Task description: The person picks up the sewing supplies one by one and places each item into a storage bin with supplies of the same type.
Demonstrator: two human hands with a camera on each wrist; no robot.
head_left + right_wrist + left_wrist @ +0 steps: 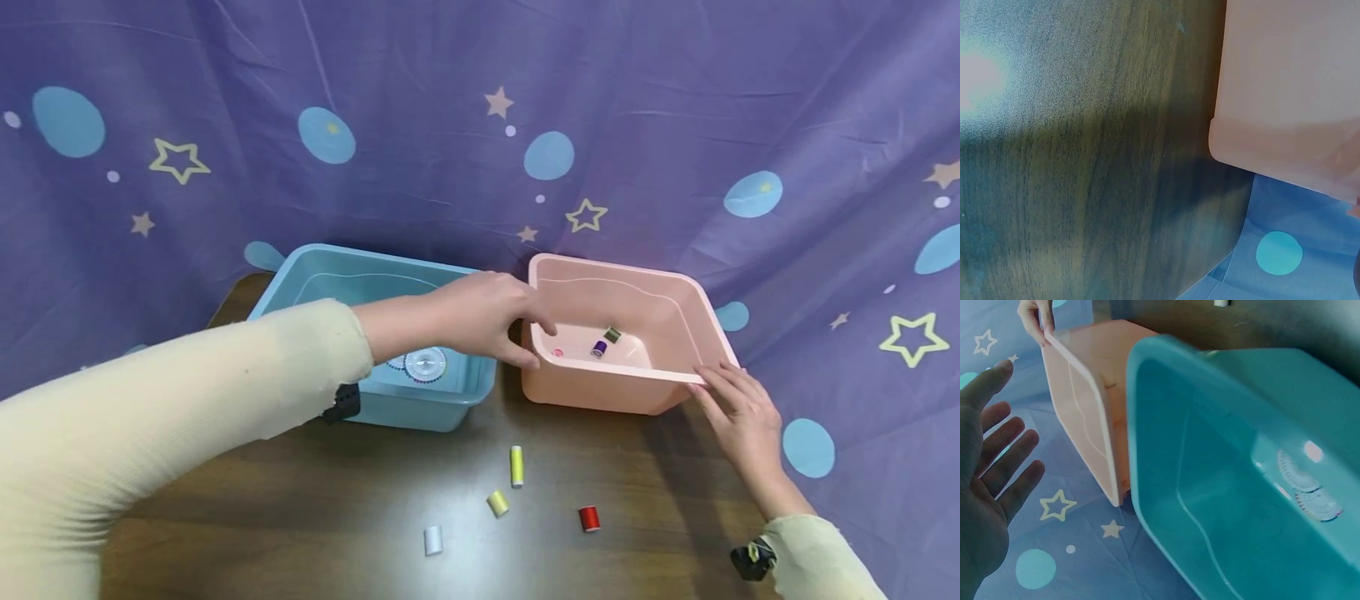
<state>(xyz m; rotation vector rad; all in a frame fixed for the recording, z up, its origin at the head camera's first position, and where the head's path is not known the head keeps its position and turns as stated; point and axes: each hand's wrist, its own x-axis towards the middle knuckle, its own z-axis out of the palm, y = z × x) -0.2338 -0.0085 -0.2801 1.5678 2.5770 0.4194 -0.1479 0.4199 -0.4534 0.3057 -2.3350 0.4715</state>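
My left hand (487,317) reaches across the blue bin (420,417) to the left end of the pink bin (592,392). Its fingers are spread with nothing between them, as the left wrist view also shows. At the pink bin's right front corner, my right hand (742,417) pinches the rim between thumb and fingers. Inside the pink bin lie a purple thread spool (599,349), a green thread spool (612,334) and a small red round item (558,352). Clear round discs edged with coloured beads (425,364) lie in the blue bin, partly hidden by my left arm.
On the wooden table (337,517) before the bins lie a tall yellow spool (517,467), a pale yellow spool (498,503), a white spool (433,540) and a red spool (589,518). A purple curtain (420,200) hangs right behind the bins.
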